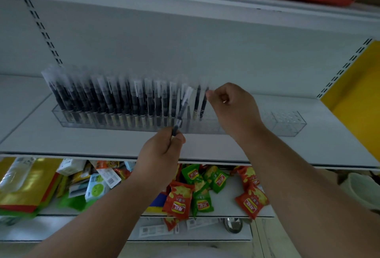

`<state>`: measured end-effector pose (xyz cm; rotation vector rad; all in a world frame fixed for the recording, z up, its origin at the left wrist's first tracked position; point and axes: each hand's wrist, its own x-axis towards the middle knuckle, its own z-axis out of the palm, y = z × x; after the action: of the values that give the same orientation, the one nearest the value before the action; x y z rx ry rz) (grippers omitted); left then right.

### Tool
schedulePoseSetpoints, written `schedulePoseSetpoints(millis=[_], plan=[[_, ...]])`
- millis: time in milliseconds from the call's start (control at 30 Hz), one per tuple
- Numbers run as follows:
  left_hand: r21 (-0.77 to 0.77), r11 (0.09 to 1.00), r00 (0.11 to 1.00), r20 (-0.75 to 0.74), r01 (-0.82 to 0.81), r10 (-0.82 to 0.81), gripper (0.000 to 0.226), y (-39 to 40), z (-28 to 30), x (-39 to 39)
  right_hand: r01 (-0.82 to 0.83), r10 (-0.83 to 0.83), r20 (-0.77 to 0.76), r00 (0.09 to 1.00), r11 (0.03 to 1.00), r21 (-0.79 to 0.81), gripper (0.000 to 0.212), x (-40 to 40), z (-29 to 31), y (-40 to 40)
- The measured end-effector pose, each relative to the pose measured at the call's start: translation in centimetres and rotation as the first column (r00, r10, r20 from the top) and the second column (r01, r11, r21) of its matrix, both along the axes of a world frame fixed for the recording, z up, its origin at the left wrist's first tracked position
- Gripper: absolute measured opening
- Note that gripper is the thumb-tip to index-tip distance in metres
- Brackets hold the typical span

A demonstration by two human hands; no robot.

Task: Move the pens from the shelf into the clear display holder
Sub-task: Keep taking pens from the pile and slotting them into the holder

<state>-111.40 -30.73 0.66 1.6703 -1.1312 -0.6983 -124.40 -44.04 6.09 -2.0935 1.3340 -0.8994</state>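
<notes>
Up on the white shelf point(267, 150), a pen point(181, 111) is pinched by the left hand point(162, 155) before the clear holder point(287, 124), crowded with pens point(102, 97). Another pen point(204, 101) is pinched by the right hand point(232, 103). Snack bags point(181, 200) are heaped below.

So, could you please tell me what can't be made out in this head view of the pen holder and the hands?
- Printing on the packaged pens: motion blur smears it.
- Right hand fingertips at the rightmost pen: the hand's back hides most of the pinch.
- Lower end of the pen in the left hand: covered by its fingers.
- Empty slots in the clear holder: transparent, too faint to count.
</notes>
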Motion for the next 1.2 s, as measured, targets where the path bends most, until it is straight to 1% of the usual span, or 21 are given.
schedulePoseSetpoints(millis=[67,100,167,200,267,333,367,433,500,600,667,733,833,967,1100,1200], plan=[[-0.008,0.999,0.995,0.092,0.045,-0.044,0.023,-0.7,0.0,-0.3,-0.112,0.096,0.104,0.990,0.981,0.159,0.030,-0.3,0.5,1.1],[-0.006,0.997,0.984,0.164,0.079,-0.077,0.023,-1.2,0.1,-0.6,-0.167,0.137,0.145,0.980,0.960,0.224,0.029,-0.4,0.6,1.5],[-0.007,0.989,0.942,0.304,0.149,-0.140,0.021,-2.0,0.3,-1.2,-0.219,0.157,0.220,0.963,0.932,0.290,0.026,-0.8,0.7,1.6],[-0.013,0.985,0.922,0.356,0.169,-0.154,0.020,-2.4,0.4,-1.6,-0.223,0.142,0.266,0.953,0.926,0.306,0.024,-1.1,0.7,1.4],[-0.042,0.985,0.887,0.443,0.165,-0.129,0.020,-3.2,0.5,-2.0,-0.207,0.096,0.349,0.932,0.932,0.297,0.022,-1.8,0.7,0.9],[-0.107,0.987,0.836,0.546,0.123,-0.045,0.025,-3.7,0.2,-2.0,-0.142,0.034,0.404,0.914,0.961,0.239,0.022,-2.5,1.0,0.2],[-0.147,0.983,0.789,0.614,0.112,0.001,0.031,-3.9,0.0,-1.8,-0.084,0.000,0.407,0.913,0.978,0.189,0.021,-2.9,1.1,-0.3],[-0.212,0.969,0.687,0.723,0.126,0.069,0.039,-4.2,-0.5,-1.7,0.044,-0.059,0.367,0.928,0.998,0.049,0.019,-3.5,1.3,-1.2],[-0.198,0.969,0.613,0.787,0.150,0.065,0.043,-4.5,-0.9,-1.7,0.089,-0.062,0.333,0.941,0.994,-0.066,0.019,-3.8,1.3,-1.9],[-0.079,0.984,0.512,0.859,0.160,-0.014,0.050,-5.0,-1.3,-2.0,0.044,-0.006,0.262,0.965,0.989,-0.140,0.021,-3.4,1.1,-2.6],[-0.005,0.989,0.464,0.883,0.148,-0.065,0.054,-5.1,-1.4,-2.0,0.003,0.035,0.212,0.977,0.985,-0.175,0.021,-2.9,0.9,-2.8],[0.031,0.991,0.446,0.891,0.127,-0.085,0.055,-5.1,-1.4,-1.9,-0.035,0.069,0.160,0.985,0.978,-0.204,0.017,-2.5,0.7,-3.1],[0.048,0.991,0.439,0.893,0.122,-0.097,0.055,-5.3,-1.3,-1.8,-0.087,0.095,0.023,0.995,0.969,-0.231,0.011,-2.0,0.4,-3.5],[0.057,0.991,0.436,0.894,0.124,-0.106,0.057,-5.3,-1.1,-1.9,-0.156,0.128,-0.131,0.983,0.961,-0.229,0.013,-1.1,0.1,-3.7],[0.071,0.989,0.413,0.903,0.133,-0.121,0.060,-5.1,-1.4,-1.7,-0.187,0.139,-0.235,0.962,0.963,-0.196,0.012,-0.4,-0.8,-3.9],[0.075,0.989,0.414,0.902,0.125,-0.121,0.062,-5.1,-1.2,-1.7,-0.181,0.127,-0.264,0.956,0.965,-0.192,0.014,-0.2,-1.2,-3.8]])
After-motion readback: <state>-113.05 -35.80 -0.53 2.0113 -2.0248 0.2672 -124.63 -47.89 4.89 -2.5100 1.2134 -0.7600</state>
